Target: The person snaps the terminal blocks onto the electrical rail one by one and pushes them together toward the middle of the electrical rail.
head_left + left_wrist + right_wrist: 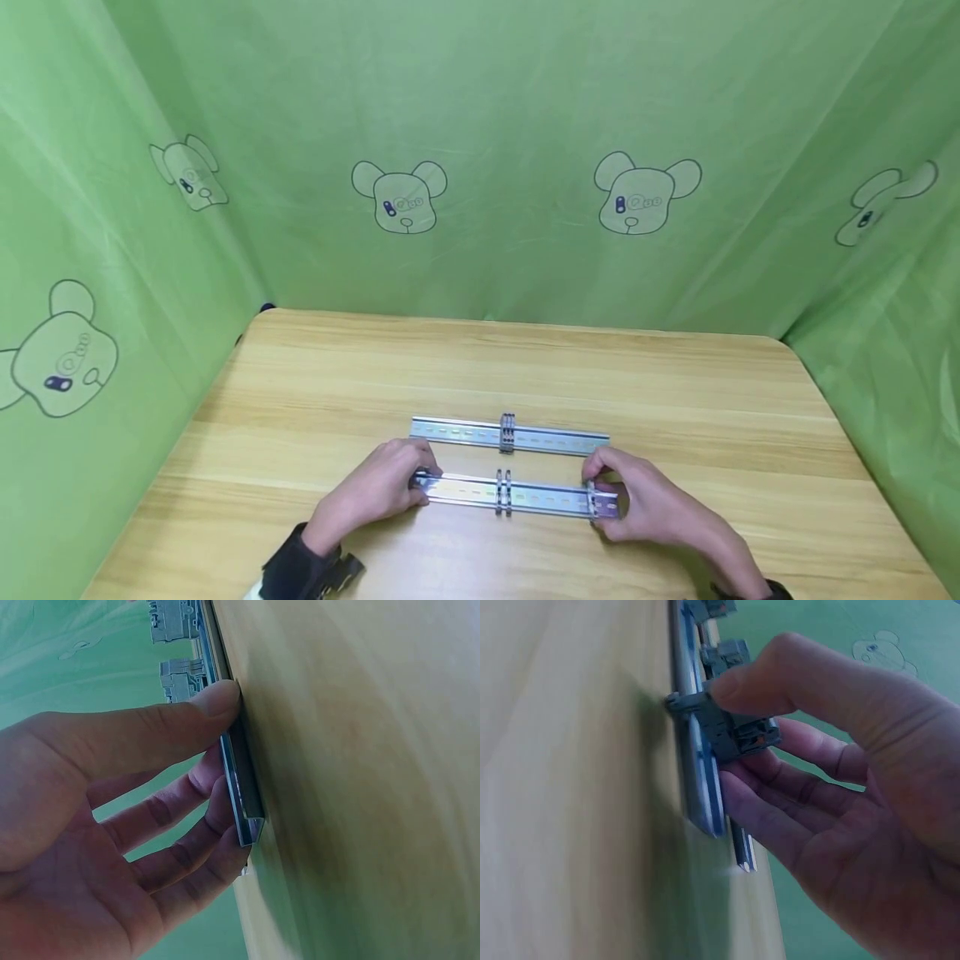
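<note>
A slotted metal DIN rail point(547, 498) lies along the near part of the table. My left hand point(386, 479) grips its left end; in the left wrist view the thumb lies on one edge of the rail point(237, 776) and the fingers on the other. My right hand point(645, 500) pinches a grey terminal block point(724, 727) that sits across the rail near its right end, the rail's tip sticking out past it. Two slim terminal blocks point(499, 493) stand a small gap apart at the rail's middle.
A second DIN rail point(457, 432) lies just behind, roughly parallel, carrying several terminal blocks point(507, 435) pressed together near its middle. The wooden table point(525, 358) ends at green curtains point(510, 275) behind and at both sides.
</note>
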`<state>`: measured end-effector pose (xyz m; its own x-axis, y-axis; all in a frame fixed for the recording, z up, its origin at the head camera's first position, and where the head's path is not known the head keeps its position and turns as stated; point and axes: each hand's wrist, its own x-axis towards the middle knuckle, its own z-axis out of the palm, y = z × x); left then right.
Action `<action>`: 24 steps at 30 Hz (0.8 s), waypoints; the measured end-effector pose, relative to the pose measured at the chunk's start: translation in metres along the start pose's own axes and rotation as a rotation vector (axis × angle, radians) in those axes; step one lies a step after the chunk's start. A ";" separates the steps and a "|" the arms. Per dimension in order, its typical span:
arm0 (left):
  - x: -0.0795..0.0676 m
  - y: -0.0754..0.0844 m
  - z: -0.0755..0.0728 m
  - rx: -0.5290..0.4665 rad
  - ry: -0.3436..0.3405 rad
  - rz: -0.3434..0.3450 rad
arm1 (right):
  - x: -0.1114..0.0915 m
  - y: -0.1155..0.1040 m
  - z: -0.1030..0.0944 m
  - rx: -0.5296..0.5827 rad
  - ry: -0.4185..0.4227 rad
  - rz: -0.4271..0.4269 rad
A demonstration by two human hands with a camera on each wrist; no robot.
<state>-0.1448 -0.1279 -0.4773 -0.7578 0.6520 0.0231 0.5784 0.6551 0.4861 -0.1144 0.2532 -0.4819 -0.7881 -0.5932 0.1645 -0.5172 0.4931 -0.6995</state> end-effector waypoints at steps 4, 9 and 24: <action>0.000 0.000 0.000 0.000 -0.002 -0.001 | 0.006 -0.003 0.007 -0.019 0.024 0.007; 0.000 0.000 -0.001 -0.002 0.000 0.002 | 0.012 -0.007 0.017 -0.018 0.046 0.016; 0.000 0.000 -0.001 0.004 0.003 0.012 | 0.030 -0.018 0.041 -0.067 0.096 -0.035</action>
<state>-0.1451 -0.1285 -0.4766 -0.7514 0.6591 0.0316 0.5891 0.6486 0.4819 -0.1154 0.2006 -0.4929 -0.7957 -0.5490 0.2559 -0.5637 0.5165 -0.6446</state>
